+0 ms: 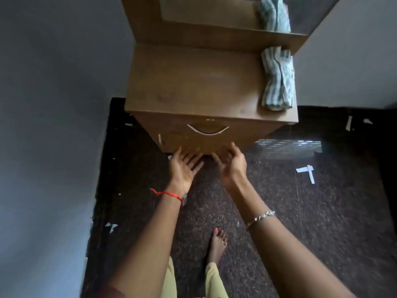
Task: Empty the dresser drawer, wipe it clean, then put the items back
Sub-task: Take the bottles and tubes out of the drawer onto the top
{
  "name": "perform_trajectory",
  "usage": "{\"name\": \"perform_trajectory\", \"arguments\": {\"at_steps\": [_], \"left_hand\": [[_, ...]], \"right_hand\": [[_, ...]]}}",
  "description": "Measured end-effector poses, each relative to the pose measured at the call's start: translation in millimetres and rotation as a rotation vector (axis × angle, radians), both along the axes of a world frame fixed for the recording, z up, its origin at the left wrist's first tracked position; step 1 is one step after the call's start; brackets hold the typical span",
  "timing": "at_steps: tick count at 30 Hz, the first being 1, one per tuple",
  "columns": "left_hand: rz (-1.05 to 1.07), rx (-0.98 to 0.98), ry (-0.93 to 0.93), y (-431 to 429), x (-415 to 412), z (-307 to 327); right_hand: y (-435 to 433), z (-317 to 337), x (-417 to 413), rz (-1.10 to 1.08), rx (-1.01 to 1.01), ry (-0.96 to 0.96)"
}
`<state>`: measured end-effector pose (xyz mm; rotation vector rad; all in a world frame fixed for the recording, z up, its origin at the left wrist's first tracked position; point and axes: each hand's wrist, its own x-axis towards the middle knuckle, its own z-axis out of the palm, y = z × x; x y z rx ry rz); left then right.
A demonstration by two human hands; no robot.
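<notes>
Two empty hands, left hand (184, 166) and right hand (232, 163) (palms spread), below the closed drawer (206, 136).

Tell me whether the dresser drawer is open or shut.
Shut: the drawer front sits flush with the dresser, handle untouched, nothing pulled out.

A dark speckled floor (279, 211) fills the lower part of the view, bordered by a plain black strip along the grey wall (43, 104) on the left. Small white scraps are scattered over it: a cross-shaped pair of paper strips (307, 172) to the right, two slivers (349, 123) further back near the right wall, and a torn piece (111, 227) by the left edge. A pale, gridded patch of reflected light (287, 147) lies on the floor at right, possibly from a window. A mirror (214, 7) stands at the top, its lower edge framed in brown wood.
</notes>
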<state>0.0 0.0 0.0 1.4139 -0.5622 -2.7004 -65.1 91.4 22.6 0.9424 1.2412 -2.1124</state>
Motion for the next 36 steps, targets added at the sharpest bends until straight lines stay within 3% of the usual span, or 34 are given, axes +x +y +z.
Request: {"name": "perform_trajectory", "arguments": {"at_steps": [4,12,16,20,29,36], "left_hand": [[0.124,-0.024,-0.050,-3.8,-31.5,-3.3],[0.222,0.005,0.052,1.1,-55.7,0.2],[0.227,-0.016,0.017,9.3,-51.2,1.2],[0.204,-0.066,-0.038,23.0,-33.1,6.7],[0.079,-0.059,-0.150,57.0,54.4,15.7],[0.003,-0.039,-0.222,67.5,114.0,20.0]], "right_hand": [[-4.2,-11.7,-41.2,-0.126,-0.124,-0.113],[-6.6,-24.1,-57.1,0.014,-0.208,-0.132],[-2.4,-26.6,-48.8,0.057,-0.213,-0.156],[11.1,-21.5,-24.8,0.155,-0.168,-0.147],[47.6,-17.2,54.1,0.227,0.139,-0.215],[76.8,-11.3,105.6,0.270,0.202,-0.253]]}}
